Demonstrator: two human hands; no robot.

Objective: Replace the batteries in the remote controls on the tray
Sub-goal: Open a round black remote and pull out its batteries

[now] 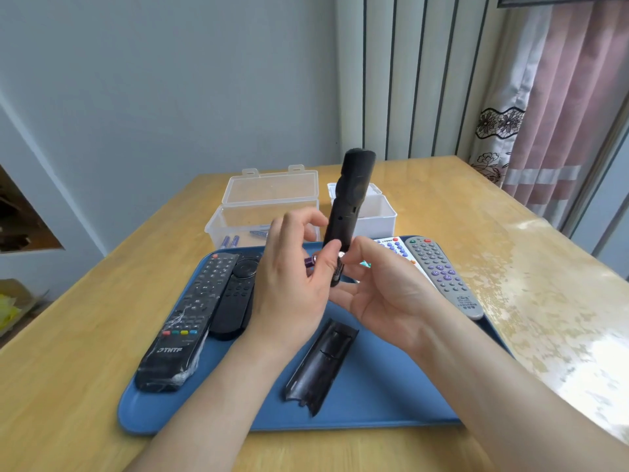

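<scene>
- Both hands are up over the middle of the blue tray (374,396), working a black remote (347,206) that stands nearly upright, its battery bay turned toward the person.
- The right hand (384,294) cradles the remote's lower end, fingers curled shut around it, thumb up by the open bay.
- The left hand (292,284) pinches a purple battery (310,261) between its closed fingers, right beside the bay; whether it is going in or coming out I can't tell.
- To do this well, I'd say: match the polarity marks, press against the spring end first, then tip the battery flat.
- The battery cover (320,366), a glossy, curved black shell, lies inside-up near the tray's front edge.
- Along the left edge sit a plastic-wrapped black remote (183,321) and a matte slim remote (235,298); by the right edge, a grey remote (442,274) with rounded purple buttons.
- Beyond the tray's far edge, a clear lidded box (265,206) holds more batteries (229,240), beside a white box (381,216).
</scene>
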